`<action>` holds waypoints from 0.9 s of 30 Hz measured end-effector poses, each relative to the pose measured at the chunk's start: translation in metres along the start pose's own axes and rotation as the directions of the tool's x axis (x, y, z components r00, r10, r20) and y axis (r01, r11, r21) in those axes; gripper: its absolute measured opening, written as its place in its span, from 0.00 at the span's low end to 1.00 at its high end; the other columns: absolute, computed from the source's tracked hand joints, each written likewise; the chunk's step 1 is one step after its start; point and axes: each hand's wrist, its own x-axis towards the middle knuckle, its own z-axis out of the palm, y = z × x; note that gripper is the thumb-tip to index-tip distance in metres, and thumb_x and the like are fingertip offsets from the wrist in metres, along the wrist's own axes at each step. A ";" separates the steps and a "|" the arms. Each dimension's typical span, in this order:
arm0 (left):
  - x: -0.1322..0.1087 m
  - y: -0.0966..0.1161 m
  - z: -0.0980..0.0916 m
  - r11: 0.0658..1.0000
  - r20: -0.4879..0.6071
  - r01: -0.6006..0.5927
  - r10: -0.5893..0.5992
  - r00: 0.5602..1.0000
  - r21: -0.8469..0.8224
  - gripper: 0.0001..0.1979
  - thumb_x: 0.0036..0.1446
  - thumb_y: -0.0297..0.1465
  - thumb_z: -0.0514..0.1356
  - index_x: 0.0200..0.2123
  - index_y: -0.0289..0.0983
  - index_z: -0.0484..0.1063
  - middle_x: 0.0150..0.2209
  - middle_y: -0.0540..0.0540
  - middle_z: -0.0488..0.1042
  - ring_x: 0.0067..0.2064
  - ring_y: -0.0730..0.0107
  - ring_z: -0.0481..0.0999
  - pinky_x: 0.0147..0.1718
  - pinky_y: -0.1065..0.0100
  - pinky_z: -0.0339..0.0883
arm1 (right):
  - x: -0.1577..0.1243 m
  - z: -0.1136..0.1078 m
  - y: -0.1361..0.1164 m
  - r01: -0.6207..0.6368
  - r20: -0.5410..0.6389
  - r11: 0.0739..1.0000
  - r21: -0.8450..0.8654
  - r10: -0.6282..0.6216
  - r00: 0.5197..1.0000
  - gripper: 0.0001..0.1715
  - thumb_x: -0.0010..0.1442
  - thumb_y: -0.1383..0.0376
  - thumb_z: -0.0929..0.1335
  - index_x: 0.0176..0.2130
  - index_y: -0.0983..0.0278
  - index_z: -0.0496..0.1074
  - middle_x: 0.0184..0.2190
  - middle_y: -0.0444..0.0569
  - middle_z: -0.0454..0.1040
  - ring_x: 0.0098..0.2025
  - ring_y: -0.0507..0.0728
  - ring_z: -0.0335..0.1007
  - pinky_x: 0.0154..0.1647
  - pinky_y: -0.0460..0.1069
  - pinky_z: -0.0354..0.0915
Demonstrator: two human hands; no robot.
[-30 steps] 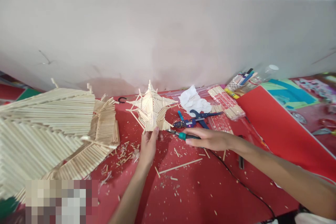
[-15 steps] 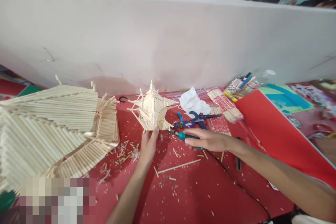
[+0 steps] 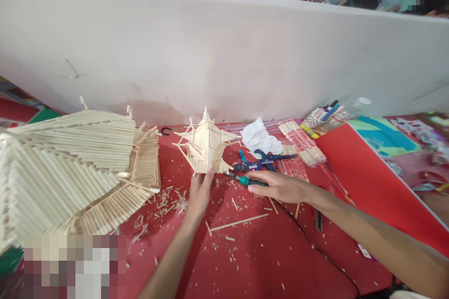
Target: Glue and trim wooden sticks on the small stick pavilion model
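Note:
A small roof-shaped model (image 3: 206,145) built of thin wooden sticks stands in the middle of the red table, with a pointed top and sticks jutting out at its corners. My left hand (image 3: 201,192) grips its near edge, thumb on top and fingers mostly hidden beneath. My right hand (image 3: 277,186) is closed round the teal and black handles of a pair of pliers (image 3: 242,179). Their metal jaws lie close to the model's lower right corner; whether they touch it I cannot tell. Behind the pliers lies a dark blue tool (image 3: 247,166) with a label.
A larger stick-built roof (image 3: 70,159) fills the left side. Beyond my right hand are a crumpled white tissue (image 3: 260,136), packs of sticks (image 3: 302,142) and a pen cup (image 3: 314,119). A red board (image 3: 379,173) lies right. Stick scraps litter the table; a black cord (image 3: 315,245) runs lower right.
The view has shifted slightly, moving the scene a little to the right. Both hands keep their holds on the model and the pliers, and the model looks slightly turned or tilted.

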 end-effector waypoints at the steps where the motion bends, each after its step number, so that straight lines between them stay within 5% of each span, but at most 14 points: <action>1: 0.000 0.000 0.000 1.000 0.000 -0.003 0.003 1.000 0.003 0.20 0.59 0.47 0.60 0.25 0.37 0.69 0.23 0.50 0.70 0.27 0.70 0.69 0.31 0.68 0.62 | 0.000 0.000 -0.001 -0.004 -0.006 1.000 -0.010 0.004 1.000 0.37 0.65 0.43 0.62 0.61 0.64 0.69 0.61 0.56 0.70 0.62 0.68 0.64 0.63 0.59 0.58; 12: 0.000 0.000 0.001 0.999 -0.020 0.028 -0.029 0.999 -0.021 0.21 0.56 0.50 0.61 0.25 0.37 0.70 0.23 0.50 0.72 0.27 0.69 0.71 0.30 0.68 0.64 | -0.002 0.009 -0.004 -0.019 -0.111 0.993 -0.120 0.006 0.994 0.33 0.66 0.46 0.61 0.62 0.60 0.68 0.60 0.54 0.72 0.62 0.69 0.65 0.63 0.60 0.59; 24: 0.000 0.000 0.002 0.998 -0.017 -0.022 0.021 1.000 -0.052 0.21 0.55 0.49 0.62 0.24 0.37 0.71 0.22 0.50 0.71 0.25 0.70 0.69 0.29 0.68 0.62 | 0.001 0.011 -0.008 -0.155 -0.080 0.969 -0.193 0.142 0.987 0.39 0.67 0.45 0.60 0.68 0.62 0.59 0.69 0.58 0.59 0.69 0.70 0.54 0.68 0.63 0.53; 27: 0.001 -0.001 0.002 0.998 -0.009 -0.031 0.031 0.999 -0.047 0.22 0.55 0.50 0.62 0.23 0.37 0.70 0.21 0.50 0.71 0.25 0.70 0.69 0.29 0.69 0.61 | 0.003 0.011 -0.008 -0.126 -0.084 0.972 -0.199 0.111 0.990 0.36 0.67 0.47 0.61 0.67 0.61 0.61 0.67 0.58 0.63 0.67 0.70 0.58 0.66 0.63 0.56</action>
